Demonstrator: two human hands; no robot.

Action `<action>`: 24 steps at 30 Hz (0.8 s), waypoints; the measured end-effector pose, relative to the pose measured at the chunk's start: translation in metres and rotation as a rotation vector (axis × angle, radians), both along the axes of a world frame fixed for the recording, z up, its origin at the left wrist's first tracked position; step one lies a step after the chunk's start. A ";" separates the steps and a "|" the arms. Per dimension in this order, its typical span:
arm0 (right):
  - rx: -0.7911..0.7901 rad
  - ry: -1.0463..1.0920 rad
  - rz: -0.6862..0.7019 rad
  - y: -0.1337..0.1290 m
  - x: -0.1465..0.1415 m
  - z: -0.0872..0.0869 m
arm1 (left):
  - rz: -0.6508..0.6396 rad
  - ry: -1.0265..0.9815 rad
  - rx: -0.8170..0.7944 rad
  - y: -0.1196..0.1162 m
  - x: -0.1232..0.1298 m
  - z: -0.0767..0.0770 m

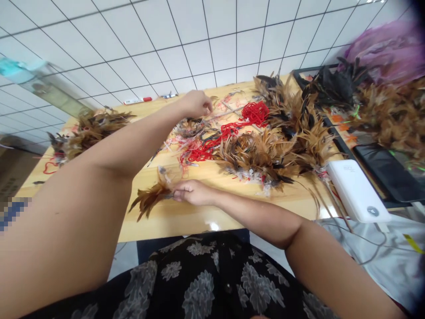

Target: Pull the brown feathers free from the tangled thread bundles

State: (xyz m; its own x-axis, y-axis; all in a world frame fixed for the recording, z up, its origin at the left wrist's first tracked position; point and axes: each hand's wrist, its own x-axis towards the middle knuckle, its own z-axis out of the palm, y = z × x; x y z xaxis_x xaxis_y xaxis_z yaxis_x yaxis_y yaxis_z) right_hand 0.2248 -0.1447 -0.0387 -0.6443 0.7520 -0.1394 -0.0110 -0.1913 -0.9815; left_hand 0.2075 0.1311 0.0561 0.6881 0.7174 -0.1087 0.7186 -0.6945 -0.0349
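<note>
My right hand (192, 192) is closed around the bound end of a small bunch of brown feathers (149, 199), low over the front of the wooden table (156, 228). The feather tips point left. Farther back, my left hand (197, 105) is raised with its fingers curled in. Whatever it may pinch is too small to make out. Below and right of that hand lie scraps, thin sticks (229, 107) and a tangle of red cord (255, 114). Brown feather bunches (262, 153) are heaped to the right of the cord.
More feather bunches (96, 130) lie at the left, near a clear bottle (55, 95). A red marker (137, 101) rests by the tiled wall. On the right are a white power bank (357, 190) with a cable, a black phone (387, 170), dark feathers (341, 84) and a pink plastic bag (387, 51).
</note>
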 end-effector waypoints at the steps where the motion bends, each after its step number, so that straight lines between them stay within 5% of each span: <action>1: -0.005 0.000 -0.001 0.000 0.001 0.002 | -0.038 0.020 0.013 0.000 0.004 -0.007; 10: -0.102 0.008 -0.018 -0.002 0.004 0.013 | -0.265 0.072 0.008 -0.005 0.009 -0.044; 15: -0.132 -0.014 -0.026 -0.001 0.005 0.024 | -0.255 0.066 -0.004 0.000 0.006 -0.057; 18: -0.120 -0.019 -0.023 0.000 0.006 0.024 | -0.113 -0.024 -0.081 0.000 0.007 -0.048; 24: -0.144 0.020 -0.038 0.001 0.004 0.016 | 0.224 -0.492 -0.346 -0.007 -0.013 -0.005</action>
